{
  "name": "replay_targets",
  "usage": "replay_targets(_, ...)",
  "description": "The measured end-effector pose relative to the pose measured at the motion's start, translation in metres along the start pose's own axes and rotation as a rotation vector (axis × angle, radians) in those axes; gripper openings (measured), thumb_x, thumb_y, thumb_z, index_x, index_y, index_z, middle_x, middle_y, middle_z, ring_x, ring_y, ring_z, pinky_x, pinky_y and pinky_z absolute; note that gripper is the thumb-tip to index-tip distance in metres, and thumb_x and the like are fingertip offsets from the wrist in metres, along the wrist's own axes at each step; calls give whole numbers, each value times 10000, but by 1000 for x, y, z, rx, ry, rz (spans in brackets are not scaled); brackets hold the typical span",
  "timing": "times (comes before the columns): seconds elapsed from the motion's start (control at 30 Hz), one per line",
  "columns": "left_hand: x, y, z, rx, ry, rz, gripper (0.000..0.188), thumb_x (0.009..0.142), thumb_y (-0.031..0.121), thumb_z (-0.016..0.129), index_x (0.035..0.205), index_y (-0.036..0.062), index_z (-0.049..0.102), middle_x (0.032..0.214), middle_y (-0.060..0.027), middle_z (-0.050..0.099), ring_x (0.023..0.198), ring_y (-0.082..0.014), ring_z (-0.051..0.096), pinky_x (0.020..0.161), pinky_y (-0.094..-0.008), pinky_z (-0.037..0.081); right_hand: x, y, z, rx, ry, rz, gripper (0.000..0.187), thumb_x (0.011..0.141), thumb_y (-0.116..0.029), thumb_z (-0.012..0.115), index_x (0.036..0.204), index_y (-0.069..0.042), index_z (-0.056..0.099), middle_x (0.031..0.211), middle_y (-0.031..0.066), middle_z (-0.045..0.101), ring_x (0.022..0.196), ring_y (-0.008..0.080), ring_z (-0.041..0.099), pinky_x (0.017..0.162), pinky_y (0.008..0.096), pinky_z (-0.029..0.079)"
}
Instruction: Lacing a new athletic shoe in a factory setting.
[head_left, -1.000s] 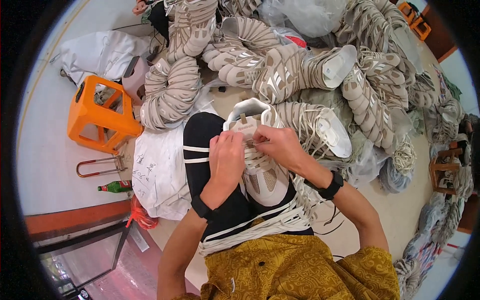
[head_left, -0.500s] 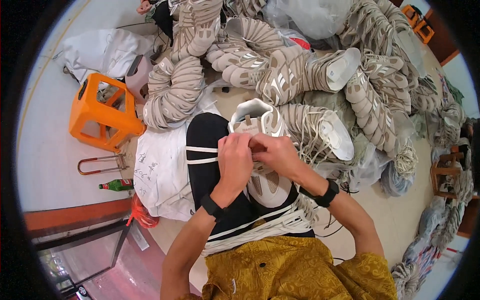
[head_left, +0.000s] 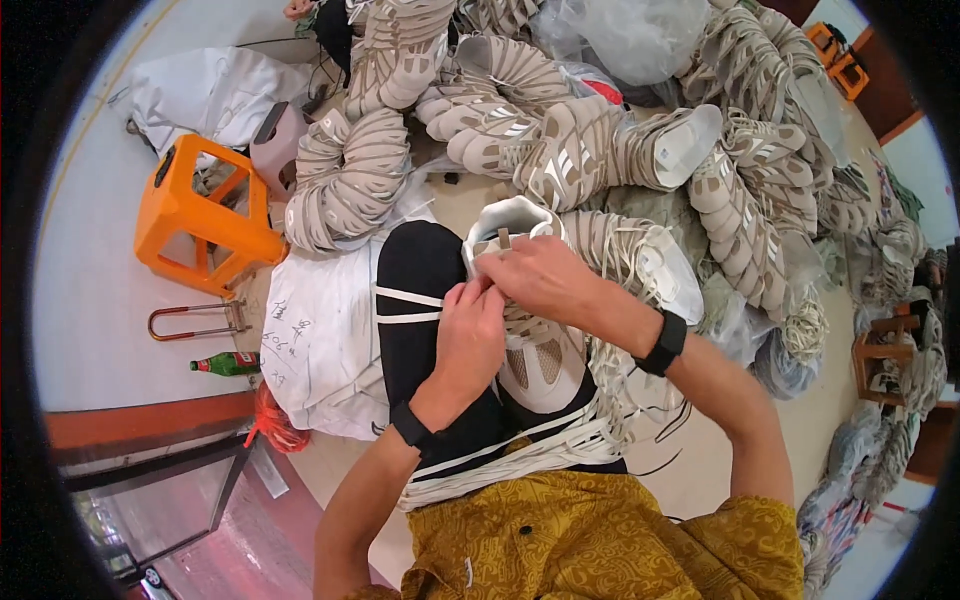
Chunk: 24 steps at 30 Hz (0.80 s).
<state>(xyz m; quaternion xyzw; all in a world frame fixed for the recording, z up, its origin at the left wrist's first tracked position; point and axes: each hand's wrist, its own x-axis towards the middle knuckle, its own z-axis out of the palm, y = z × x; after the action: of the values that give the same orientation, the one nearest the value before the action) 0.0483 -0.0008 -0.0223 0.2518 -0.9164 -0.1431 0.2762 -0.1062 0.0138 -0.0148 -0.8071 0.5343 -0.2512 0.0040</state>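
A beige and white sneaker [head_left: 543, 378] rests on my lap, its toe toward me and its padded collar facing away. My left hand [head_left: 470, 335] is closed over the sneaker's lacing area, pinching a flat cream shoelace [head_left: 408, 319] whose two strands cross my left thigh. Just beyond it, my right hand [head_left: 540, 278] reaches across the tongue, fingers bent and pressed together at the left row of eyelets. What the right fingertips grip is hidden. A bundle of loose cream laces [head_left: 520, 462] lies over my lap.
Strings of nested beige shoe uppers [head_left: 345, 185] cover the floor ahead and to the right. On the left stand an orange stool [head_left: 205, 205], a green bottle [head_left: 228, 364] and a red-handled metal frame [head_left: 195, 321]. A white sack [head_left: 325, 350] lies beside my left leg.
My right hand has moved left and away from me, across the shoe's tongue. My left hand has dropped slightly toward me, and the two hands now overlap less.
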Motion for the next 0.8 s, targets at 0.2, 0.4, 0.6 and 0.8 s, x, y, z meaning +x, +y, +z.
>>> replay_targets(0.2, -6, 1, -3, 87, -57, 109, 191, 696, -10, 499, 885, -37, 492, 890, -204, 529, 885, -334, 499, 806, -404, 383, 11, 8, 4, -63, -249, -113, 151, 750, -153, 512, 785, -22, 445, 627, 96, 570, 567, 268, 582, 512, 368, 454)
replay_targets(0.4, -5, 5, -12, -4, -62, 13, 185, 720, -14, 473, 904, -27, 485, 883, -194, 533, 874, -317, 512, 743, -390, 420, 13, 1, -25, -159, -391, -177, 134, 742, -138, 511, 774, -20, 453, 638, 103, 575, 563, 271, 590, 489, 371, 456)
replay_targets(0.6, 27, -6, -23, -624, -254, -737, 148, 807, 81, 482, 871, -22, 568, 570, -139, 553, 417, -174, 549, 369, -296, 417, -8, 29, -39, -193, -306, -17, 172, 696, -57, 519, 867, -45, 511, 663, 95, 571, 601, 266, 592, 518, 368, 460)
replay_targets(0.8, 36, -12, -13, 137, -329, -222, 99, 762, 92, 522, 745, 20, 588, 588, -131, 575, 506, -239, 586, 478, -369, 455, -19, 33, -32, -124, -179, 15, 210, 669, -45, 532, 876, -80, 523, 675, 88, 569, 633, 265, 590, 536, 383, 449)
